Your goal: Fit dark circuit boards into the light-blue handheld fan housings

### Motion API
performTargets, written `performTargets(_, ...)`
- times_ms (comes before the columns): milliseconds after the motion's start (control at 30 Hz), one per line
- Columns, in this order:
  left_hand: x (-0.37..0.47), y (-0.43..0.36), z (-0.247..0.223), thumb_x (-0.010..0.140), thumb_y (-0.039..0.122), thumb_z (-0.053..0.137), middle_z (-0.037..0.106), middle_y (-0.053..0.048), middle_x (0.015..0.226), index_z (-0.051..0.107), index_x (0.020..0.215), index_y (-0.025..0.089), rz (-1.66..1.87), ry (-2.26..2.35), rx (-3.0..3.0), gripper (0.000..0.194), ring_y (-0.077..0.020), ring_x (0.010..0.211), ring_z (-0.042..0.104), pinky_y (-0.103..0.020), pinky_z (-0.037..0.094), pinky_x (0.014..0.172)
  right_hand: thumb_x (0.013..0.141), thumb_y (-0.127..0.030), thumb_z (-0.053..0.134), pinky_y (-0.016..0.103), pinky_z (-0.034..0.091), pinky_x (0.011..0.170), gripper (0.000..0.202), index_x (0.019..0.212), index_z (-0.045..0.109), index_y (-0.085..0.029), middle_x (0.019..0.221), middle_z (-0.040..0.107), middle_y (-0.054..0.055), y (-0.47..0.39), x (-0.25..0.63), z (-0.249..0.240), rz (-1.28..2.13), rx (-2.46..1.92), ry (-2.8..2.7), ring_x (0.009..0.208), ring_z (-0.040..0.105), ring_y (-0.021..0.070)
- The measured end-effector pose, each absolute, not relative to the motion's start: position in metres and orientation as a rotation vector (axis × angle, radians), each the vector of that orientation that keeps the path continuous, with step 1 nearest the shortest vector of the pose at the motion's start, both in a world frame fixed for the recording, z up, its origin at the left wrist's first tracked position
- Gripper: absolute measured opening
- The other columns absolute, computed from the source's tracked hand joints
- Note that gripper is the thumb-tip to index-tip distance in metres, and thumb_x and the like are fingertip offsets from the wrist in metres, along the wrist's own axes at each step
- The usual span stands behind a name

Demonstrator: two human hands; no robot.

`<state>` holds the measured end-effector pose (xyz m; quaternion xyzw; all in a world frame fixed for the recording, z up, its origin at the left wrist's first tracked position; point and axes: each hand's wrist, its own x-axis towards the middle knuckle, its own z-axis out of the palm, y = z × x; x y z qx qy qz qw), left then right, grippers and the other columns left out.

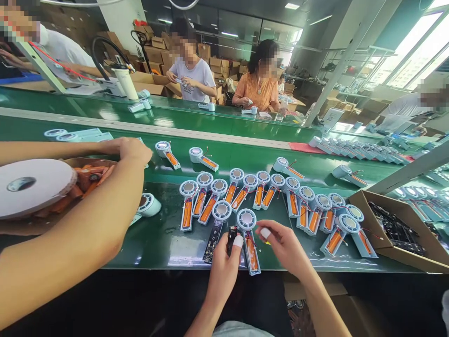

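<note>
In front of me, at the near edge of the green bench, lies a pale blue handheld fan [246, 219], its handle open over an orange-wrapped battery and thin wires. My left hand [226, 260] pinches a small black circuit board [232, 238] beside that handle; a white cover is on the thumb. At the right rim of the fan's head, my right hand [280, 241] has its thumb and forefinger closed together; what sits between them is too small to make out. Left of my left hand, black circuit boards [212, 243] lie under another fan head [221, 210].
Several open fans [250, 181] stand in rows beyond my hands. A cardboard box [368, 199] of black boards is at right. A co-worker's arm [87, 220] reaches from the left around a white reel [35, 187] and orange batteries [93, 178]. Other people sit across the belt [224, 126].
</note>
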<state>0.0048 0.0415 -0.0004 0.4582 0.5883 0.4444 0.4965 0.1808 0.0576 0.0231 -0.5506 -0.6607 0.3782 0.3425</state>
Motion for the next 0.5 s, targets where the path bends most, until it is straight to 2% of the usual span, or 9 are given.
performTargets(100,0.008,0.045,0.0,0.082,0.06,0.059,0.067,-0.002,0.068,0.068,0.091,0.02,1.096,1.436,1.11,0.043,-0.0226,0.069,0.064,-0.031,0.051,0.064,0.096,-0.037,0.051,0.031,0.056,0.072,0.029,0.113,0.068,-0.02,0.101,0.074,0.008,0.05,0.186,0.028,0.903,-1.552,-1.762,0.086,0.068,0.0214)
performTargets(200,0.01,0.049,-0.001,0.079,0.056,0.063,0.072,-0.005,0.08,0.068,0.089,0.02,1.122,1.428,1.107,0.037,-0.0251,0.081,0.067,-0.032,0.052,0.072,0.093,-0.027,0.055,0.03,0.054,0.072,0.028,0.119,0.065,-0.023,0.1,0.072,0.005,0.041,0.182,0.03,0.841,-1.568,-1.963,0.084,0.066,0.0196)
performTargets(267,0.01,0.051,-0.002,0.078,0.052,0.065,0.072,-0.006,0.084,0.067,0.088,0.02,1.135,1.42,1.09,0.033,-0.0256,0.084,0.067,-0.033,0.052,0.073,0.092,-0.02,0.052,0.032,0.054,0.076,0.029,0.119,0.064,-0.024,0.099,0.071,0.004,0.037,0.178,0.028,0.738,-1.586,-2.051,0.084,0.066,0.0196)
performTargets(400,0.009,0.053,-0.005,0.078,0.045,0.065,0.067,-0.002,0.077,0.063,0.086,0.02,1.151,1.391,1.014,0.026,-0.0191,0.068,0.063,-0.028,0.05,0.062,0.094,-0.015,0.043,0.034,0.055,0.078,0.032,0.117,0.064,-0.023,0.108,0.068,0.008,0.037,0.173,0.028,0.469,-1.651,-2.051,0.097,0.066,0.0227)
performTargets(500,0.009,0.051,-0.007,0.076,0.038,0.065,0.06,0.004,0.069,0.06,0.085,0.02,1.159,1.343,0.949,0.021,-0.0116,0.053,0.052,-0.023,0.044,0.051,0.095,-0.014,0.045,0.034,0.055,0.088,0.034,0.122,0.063,-0.025,0.119,0.065,0.008,0.04,0.166,0.033,0.501,-1.487,-2.126,0.106,0.065,0.0219)
